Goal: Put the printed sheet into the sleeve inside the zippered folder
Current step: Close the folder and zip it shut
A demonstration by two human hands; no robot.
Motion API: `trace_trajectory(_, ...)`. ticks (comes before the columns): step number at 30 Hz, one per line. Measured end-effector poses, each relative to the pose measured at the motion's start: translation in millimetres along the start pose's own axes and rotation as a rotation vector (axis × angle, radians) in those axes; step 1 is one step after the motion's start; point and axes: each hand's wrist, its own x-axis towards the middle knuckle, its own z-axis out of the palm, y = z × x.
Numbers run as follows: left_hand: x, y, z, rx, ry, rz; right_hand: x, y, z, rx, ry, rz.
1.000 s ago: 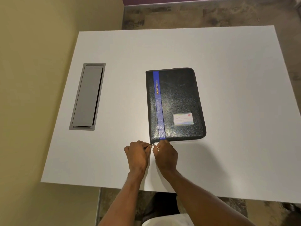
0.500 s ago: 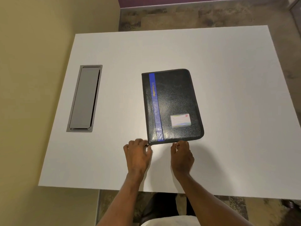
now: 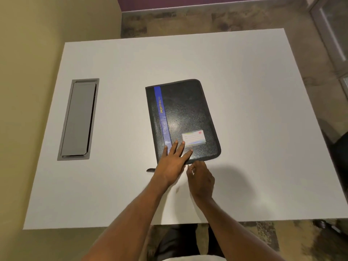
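Note:
A black zippered folder (image 3: pixel 184 110) with a blue stripe reading PORTFOLIO and a small label card (image 3: pixel 194 137) lies closed in the middle of the white table (image 3: pixel 244 81). My left hand (image 3: pixel 172 161) rests flat on the folder's near left corner, fingers spread over the stripe and the cover. My right hand (image 3: pixel 201 178) is just below the near edge, its fingertips pinched at the zipper pull there. A short dark zipper tail (image 3: pixel 150 170) sticks out on the table left of my left wrist. No printed sheet is in view.
A grey cable hatch (image 3: pixel 78 119) is set into the table at the left. A yellowish wall runs along the left side. A dark chair part (image 3: pixel 340 147) shows past the table's right edge.
My left hand has moved from the folder's near left corner up onto the cover and flattened. My right hand stays at the near edge, now slightly right of the left hand.

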Motion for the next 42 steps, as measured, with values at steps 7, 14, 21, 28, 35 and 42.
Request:
trace_trajectory(7, -7, -3, -11, 0.157, -0.07, 0.105, 4, 7, -14, -0.027, 0.051, 0.016)
trace_trajectory(14, -17, 0, -19, 0.228, -0.091, 0.113, 31, 44, -46, -0.004, 0.134, 0.091)
trace_trajectory(21, -27, 0, -22, 0.326, -0.018, 0.217, 76, 70, -68, -0.117, 0.178, -0.067)
trace_trajectory(28, -22, -2, -11, 0.237, -0.065, 0.118, 120, 59, -75, -0.065, 0.004, -0.106)
trace_trajectory(35, 24, -14, -58, -0.047, 0.277, -0.066, 129, 49, -91, -0.064, -0.176, -0.157)
trace_trajectory(42, 153, -87, -138, -0.38, 0.223, -0.373, 137, 46, -100, -0.087, -0.29, -0.145)
